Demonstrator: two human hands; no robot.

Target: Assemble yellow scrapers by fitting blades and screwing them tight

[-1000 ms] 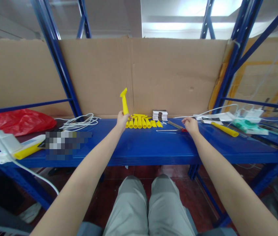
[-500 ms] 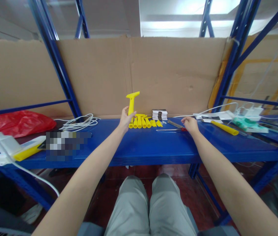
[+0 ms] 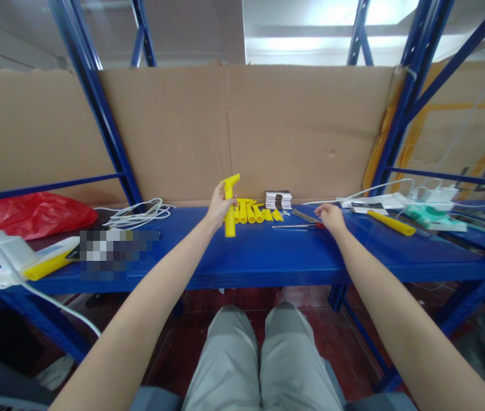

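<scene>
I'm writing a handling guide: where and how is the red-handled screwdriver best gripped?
Probably by its red handle, from above and the right: the screwdriver lies flat, handle close to the right hand, slim shaft pointing left.

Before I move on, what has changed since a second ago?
The yellow T-shaped piece in the left hand has turned, come down and shifted slightly right; its lower end now shows below the grip. Nothing was visibly let go. The right hand, by the red-handled tool, and the white stack stayed put.
</scene>
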